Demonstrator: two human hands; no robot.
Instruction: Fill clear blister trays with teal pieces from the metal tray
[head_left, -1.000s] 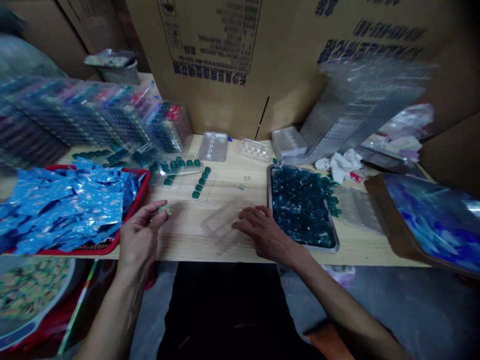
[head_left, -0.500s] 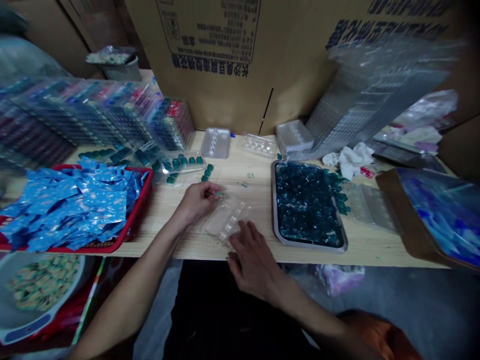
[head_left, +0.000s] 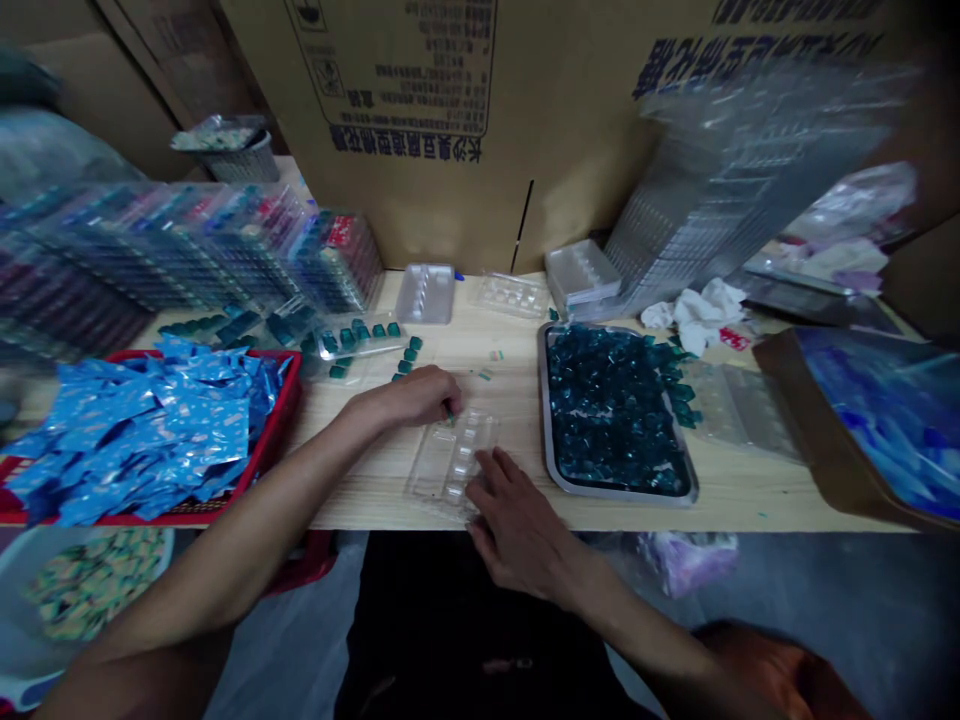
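A clear plastic tray (head_left: pixel 439 465) with a row of small moulded pockets lies near the table's front edge. My left hand (head_left: pixel 427 397) is closed in a pinch at its far end, over a small green-and-pale piece (head_left: pixel 450 416) that shows just below the fingertips. My right hand (head_left: pixel 517 520) grips the tray's right side near the front corner, thumb apart from the fingers. To the right stands a shallow pan (head_left: pixel 550 440) heaped with glossy dark teal cubes (head_left: pixel 615 410). A few more teal cubes (head_left: pixel 409 355) lie in rows beyond my left hand.
At left sits a red basket (head_left: pixel 279 425) of blue packets (head_left: pixel 157 430), above a bowl (head_left: pixel 161 560) of small green-and-cream pieces. Stacks of filled packs (head_left: pixel 337 260) stand behind. Empty trays (head_left: pixel 697 200) lean at back right, near a brown box (head_left: pixel 780 400). Cardboard (head_left: pixel 420 200) walls the back.
My left hand has moved slightly right, over the tray's far end, with its fingers curled down. My right hand stays on the tray's right side. The camera view has shifted a little.
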